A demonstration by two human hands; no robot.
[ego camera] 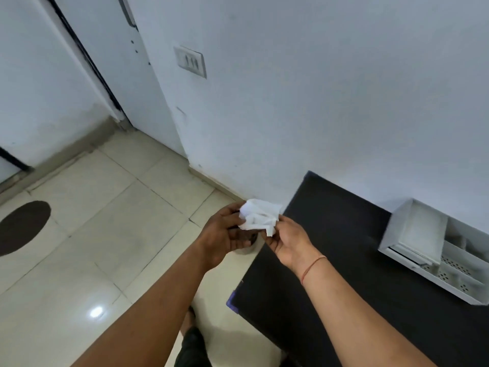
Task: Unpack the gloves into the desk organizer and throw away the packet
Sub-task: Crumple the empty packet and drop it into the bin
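A person's two bare hands hold a crumpled white packet (pixel 259 215) over the tiled floor (pixel 105 221), just off the left edge of a black desk (pixel 357 260). The left hand (pixel 225 234) curls around the packet from the 9 o'clock side, fingers closed on the paper. The right hand (pixel 289 242) pinches it from the 4 o'clock side, thumb and fingertips clamped on a hanging corner. A thin red thread (pixel 313 268) circles the right wrist.

At 3 o'clock from the hands, well apart from them, a white desk organizer (pixel 449 274) sits on the desk against the wall (pixel 344 102). A flat white item (pixel 420 234) lies in its larger left compartment; whether it is the gloves cannot be told, since that part is blurred. The narrower compartments to its right have perforated bottoms.

Below the hands, partly hidden by the left fingers, a small round grey object (pixel 248 249) shows on the floor; what it is cannot be told. A dark oval mat (pixel 22 226) lies on the tiles at 9 o'clock. A switch plate (pixel 190 60) is fixed to the wall at 11 o'clock, beside a white door (pixel 113 49).
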